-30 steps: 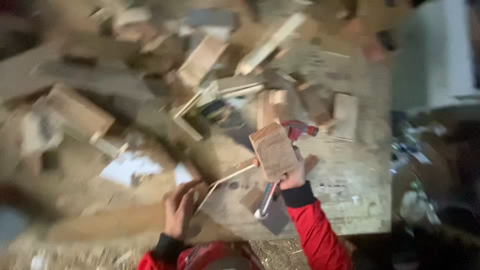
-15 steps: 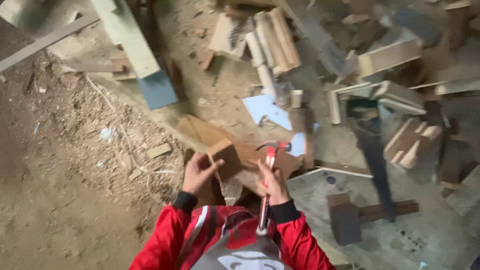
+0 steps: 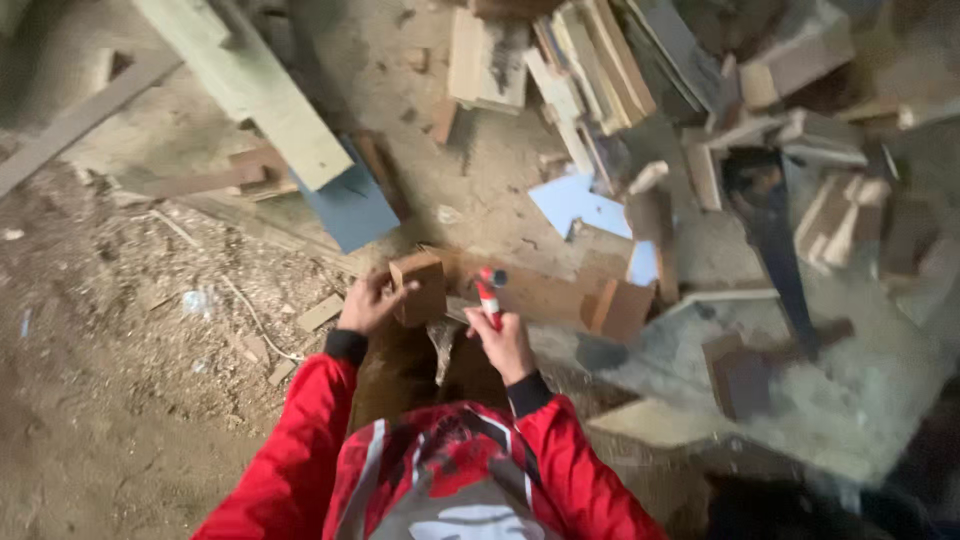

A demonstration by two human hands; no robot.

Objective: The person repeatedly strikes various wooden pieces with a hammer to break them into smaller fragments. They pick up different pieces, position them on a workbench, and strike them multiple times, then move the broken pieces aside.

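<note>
Your left grip (image 3: 368, 303) clamped on small wooden block (image 3: 420, 288); your right grip (image 3: 503, 340) clamped on red-handled tool (image 3: 488, 298), just beside block.

A dirt floor (image 3: 120, 400) strewn with sawdust and chips spreads left of the gripped block. Beyond the grip lie a pale plank (image 3: 250, 90), a blue board (image 3: 350, 205) and stacked offcuts (image 3: 590, 60). Right of it, a dusty workbench (image 3: 800, 400) carries a handsaw (image 3: 775, 240).

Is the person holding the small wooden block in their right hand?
No, the small wooden block sits in the left hand, while the right hand grips a red-handled tool.
</note>
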